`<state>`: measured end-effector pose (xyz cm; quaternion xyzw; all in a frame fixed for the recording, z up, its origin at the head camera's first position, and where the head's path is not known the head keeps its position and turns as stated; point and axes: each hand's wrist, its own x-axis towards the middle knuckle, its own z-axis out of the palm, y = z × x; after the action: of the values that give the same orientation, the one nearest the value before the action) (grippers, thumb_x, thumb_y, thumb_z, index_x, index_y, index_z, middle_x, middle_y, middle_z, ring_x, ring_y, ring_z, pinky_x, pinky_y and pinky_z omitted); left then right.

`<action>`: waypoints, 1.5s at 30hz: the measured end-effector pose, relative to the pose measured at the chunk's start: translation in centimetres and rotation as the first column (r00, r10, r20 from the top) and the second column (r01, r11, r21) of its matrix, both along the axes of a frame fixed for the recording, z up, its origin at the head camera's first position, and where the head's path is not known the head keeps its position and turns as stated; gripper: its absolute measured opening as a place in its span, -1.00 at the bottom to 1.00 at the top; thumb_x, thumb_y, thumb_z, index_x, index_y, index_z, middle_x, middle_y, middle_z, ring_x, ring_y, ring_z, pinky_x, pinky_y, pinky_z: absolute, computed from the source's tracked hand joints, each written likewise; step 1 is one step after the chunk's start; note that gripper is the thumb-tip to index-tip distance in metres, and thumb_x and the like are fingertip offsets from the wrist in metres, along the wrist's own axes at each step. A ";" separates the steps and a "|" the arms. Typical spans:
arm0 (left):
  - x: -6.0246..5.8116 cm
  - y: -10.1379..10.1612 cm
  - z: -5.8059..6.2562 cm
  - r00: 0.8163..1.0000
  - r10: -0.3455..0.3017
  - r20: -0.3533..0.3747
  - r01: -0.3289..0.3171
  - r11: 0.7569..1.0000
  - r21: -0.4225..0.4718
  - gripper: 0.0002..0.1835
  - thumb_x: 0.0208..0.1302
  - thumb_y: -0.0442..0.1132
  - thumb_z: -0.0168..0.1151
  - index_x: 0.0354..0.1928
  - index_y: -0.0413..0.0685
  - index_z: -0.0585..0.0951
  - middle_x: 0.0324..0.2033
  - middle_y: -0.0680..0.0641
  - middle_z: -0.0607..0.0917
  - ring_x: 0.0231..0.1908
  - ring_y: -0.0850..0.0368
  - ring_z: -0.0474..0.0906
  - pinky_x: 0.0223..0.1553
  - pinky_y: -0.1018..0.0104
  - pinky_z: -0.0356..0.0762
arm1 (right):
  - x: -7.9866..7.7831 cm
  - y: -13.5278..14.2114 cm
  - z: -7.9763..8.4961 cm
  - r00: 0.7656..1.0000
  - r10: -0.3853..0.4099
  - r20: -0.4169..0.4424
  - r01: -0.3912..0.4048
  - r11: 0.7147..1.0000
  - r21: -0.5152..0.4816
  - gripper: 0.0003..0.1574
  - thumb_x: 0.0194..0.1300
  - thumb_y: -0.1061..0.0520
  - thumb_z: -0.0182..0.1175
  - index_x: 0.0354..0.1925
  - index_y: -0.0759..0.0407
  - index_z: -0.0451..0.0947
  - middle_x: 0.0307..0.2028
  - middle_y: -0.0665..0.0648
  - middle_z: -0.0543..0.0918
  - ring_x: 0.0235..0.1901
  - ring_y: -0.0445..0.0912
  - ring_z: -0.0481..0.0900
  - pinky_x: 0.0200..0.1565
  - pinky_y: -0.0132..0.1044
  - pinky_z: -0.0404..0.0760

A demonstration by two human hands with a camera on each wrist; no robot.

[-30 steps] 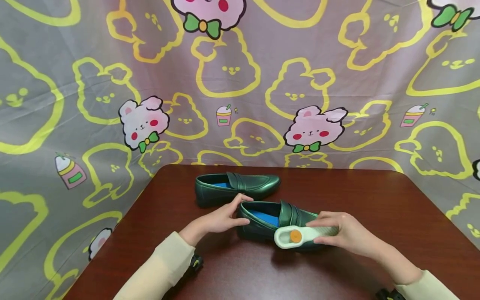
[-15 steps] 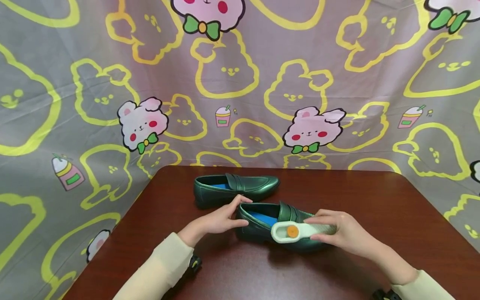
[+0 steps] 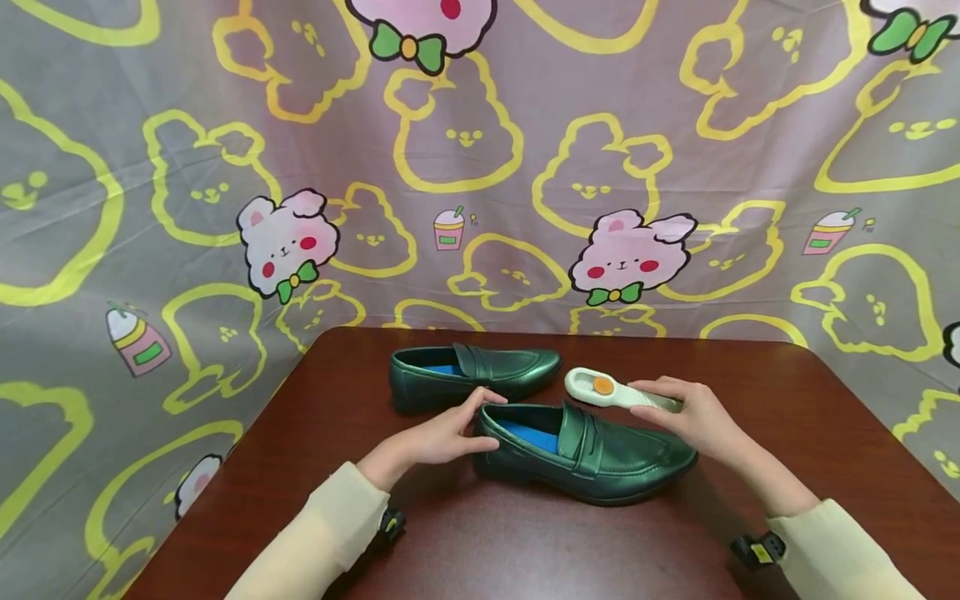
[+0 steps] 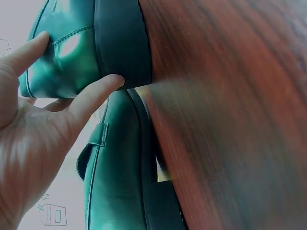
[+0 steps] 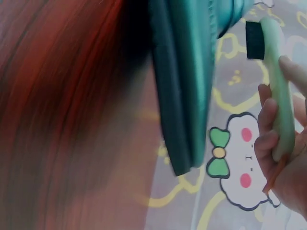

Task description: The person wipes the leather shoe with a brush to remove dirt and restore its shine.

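A dark green loafer with a blue insole lies on the table, toe pointing right. My left hand holds its heel, fingers at the rim and thumb low on the near side; the left wrist view shows fingertips against the heel. In my right hand is a shoe brush with a pale green handle and an orange round button, held beyond the loafer's toe. Its dark bristles stand apart from the shoe in the right wrist view. The other green loafer sits behind, untouched.
The reddish-brown wooden table extends on all sides of the shoes. A patterned cloth with yellow bear outlines hangs behind and beside it.
My right hand has lifted the brush off the near side of the front loafer and carried it to the far side, uncovering the toe. My left hand stays at the heel.
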<state>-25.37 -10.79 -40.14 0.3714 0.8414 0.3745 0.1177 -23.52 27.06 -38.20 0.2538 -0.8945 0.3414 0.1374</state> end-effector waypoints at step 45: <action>0.0 0.0 0.3 1.000 0.003 0.031 -0.004 1.000 0.008 -0.41 0.17 0.01 0.17 0.16 0.33 0.10 -0.39 -0.15 0.39 -0.54 0.01 0.30 -0.51 0.34 0.26 | 0.5 2.8 -0.9 0.999 -0.035 -0.018 0.035 0.999 0.008 -0.59 0.00 -0.02 0.34 -0.10 -0.12 0.57 -0.36 -0.13 0.54 -0.40 -0.23 0.39 -0.43 -0.41 0.37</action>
<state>-25.36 -10.80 -39.83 0.3646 0.8387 0.3837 0.1284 -23.03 29.83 -39.09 0.2416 -0.8989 0.3331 0.1505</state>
